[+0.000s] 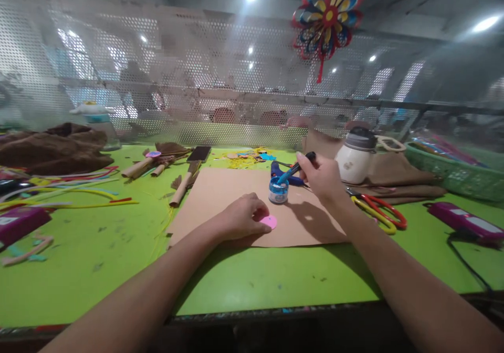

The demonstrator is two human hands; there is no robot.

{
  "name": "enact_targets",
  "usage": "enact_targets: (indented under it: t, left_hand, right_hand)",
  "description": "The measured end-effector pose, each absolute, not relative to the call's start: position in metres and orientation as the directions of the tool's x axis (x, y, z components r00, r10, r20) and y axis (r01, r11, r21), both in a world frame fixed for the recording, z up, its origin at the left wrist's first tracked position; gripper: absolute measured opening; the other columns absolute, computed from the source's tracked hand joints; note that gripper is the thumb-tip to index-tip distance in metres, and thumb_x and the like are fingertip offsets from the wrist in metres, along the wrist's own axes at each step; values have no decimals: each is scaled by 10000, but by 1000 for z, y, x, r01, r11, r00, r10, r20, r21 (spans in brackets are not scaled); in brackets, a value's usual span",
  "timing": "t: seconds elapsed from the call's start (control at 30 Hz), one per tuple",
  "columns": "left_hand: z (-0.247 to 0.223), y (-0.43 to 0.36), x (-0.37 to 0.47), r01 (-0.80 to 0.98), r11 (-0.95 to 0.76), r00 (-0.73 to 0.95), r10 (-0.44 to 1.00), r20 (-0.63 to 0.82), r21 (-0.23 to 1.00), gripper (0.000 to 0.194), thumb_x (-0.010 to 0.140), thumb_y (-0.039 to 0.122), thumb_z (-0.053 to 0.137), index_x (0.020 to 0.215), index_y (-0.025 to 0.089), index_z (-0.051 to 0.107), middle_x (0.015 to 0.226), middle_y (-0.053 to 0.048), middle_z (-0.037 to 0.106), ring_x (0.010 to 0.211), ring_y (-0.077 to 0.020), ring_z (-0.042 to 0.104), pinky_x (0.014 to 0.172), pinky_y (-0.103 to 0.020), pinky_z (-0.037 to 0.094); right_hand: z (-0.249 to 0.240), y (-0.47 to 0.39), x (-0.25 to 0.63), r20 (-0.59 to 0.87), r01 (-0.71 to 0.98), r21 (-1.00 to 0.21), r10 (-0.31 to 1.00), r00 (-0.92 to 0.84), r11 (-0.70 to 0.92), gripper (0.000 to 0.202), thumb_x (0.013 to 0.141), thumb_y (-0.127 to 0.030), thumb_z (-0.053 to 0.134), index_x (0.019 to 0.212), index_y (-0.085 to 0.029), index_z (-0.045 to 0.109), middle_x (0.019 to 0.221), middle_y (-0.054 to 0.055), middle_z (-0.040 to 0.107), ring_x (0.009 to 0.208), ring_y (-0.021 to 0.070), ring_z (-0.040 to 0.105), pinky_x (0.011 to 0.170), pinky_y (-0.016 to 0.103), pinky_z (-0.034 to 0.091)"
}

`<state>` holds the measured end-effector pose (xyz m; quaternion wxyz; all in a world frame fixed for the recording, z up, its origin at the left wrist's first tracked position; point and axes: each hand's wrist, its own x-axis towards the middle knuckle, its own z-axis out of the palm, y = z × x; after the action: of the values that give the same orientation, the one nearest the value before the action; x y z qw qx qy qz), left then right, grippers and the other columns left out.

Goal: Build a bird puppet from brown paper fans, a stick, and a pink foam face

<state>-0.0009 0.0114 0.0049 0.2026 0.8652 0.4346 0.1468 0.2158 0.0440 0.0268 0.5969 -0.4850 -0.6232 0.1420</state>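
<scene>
My left hand [244,217] pinches the edge of a small pink disc [270,221] over a brown paper sheet [220,190]. Above the sheet's right part, my right hand [322,177] holds a dark-handled brush [293,171], its blue-stained end in the mouth of a small jar [278,193] of blue paint. The jar stands upright on the sheet, between my hands. Just behind it lies a blue glue gun [277,170], partly hidden by the brush and jar.
Rolled brown paper pieces [180,189] and a phone [199,154] lie left of the sheet. Scissors [384,211], a white jar [355,158], a green basket [457,169] and a purple device [466,221] are on the right. Pipe cleaners [79,195] lie far left.
</scene>
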Motion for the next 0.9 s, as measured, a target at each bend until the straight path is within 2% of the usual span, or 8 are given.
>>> enact_targets:
  t: [0.13,0.23,0.4,0.6,0.73,0.9]
  left_hand:
    - [3,12,-1,688,-540,581,810,78,485,308,723,382,687,947,171,704,910,-50,572,811,-192,548,705,-293,427]
    - [2,12,-2,681,-530,579,812,71,506,309,719,374,694,955,175,697,923,-47,573,820,-190,545,706,-289,419]
    - [2,13,-1,675,-517,567,820,79,526,295,718,435,702,850,175,659,907,-37,559,810,-184,524,704,-287,402]
    - [0,15,-1,680,-526,579,813,66,511,271,711,420,702,776,173,611,867,-29,545,770,-172,501,680,-286,384]
    - [1,15,-1,672,-535,584,808,77,512,271,710,424,694,750,171,605,847,-26,533,770,-177,495,693,-300,381]
    - [4,13,1,670,-531,582,809,77,519,252,702,397,690,725,175,575,815,-16,511,749,-166,485,688,-293,377]
  right_hand:
    - [40,20,214,606,218,-795,758,243,566,408,836,-526,601,608,-192,552,450,-44,461,417,91,391,428,243,306]
    - [40,7,210,565,168,-824,809,162,542,394,848,-499,601,606,-191,557,439,-43,455,414,90,385,418,241,294]
    - [31,-6,195,490,272,-835,871,-30,479,387,858,-454,586,588,-182,531,474,-37,471,451,92,411,454,242,328]
    - [25,-9,188,514,473,-725,850,-112,501,363,884,-377,538,577,-192,479,520,-36,482,495,102,431,514,261,338]
    - [24,-7,189,516,511,-696,847,-133,504,337,878,-332,537,575,-187,507,552,-31,492,530,109,451,546,265,351]
    - [19,-3,188,498,494,-713,855,-142,497,352,878,-358,535,572,-185,517,566,-25,514,554,116,468,573,273,363]
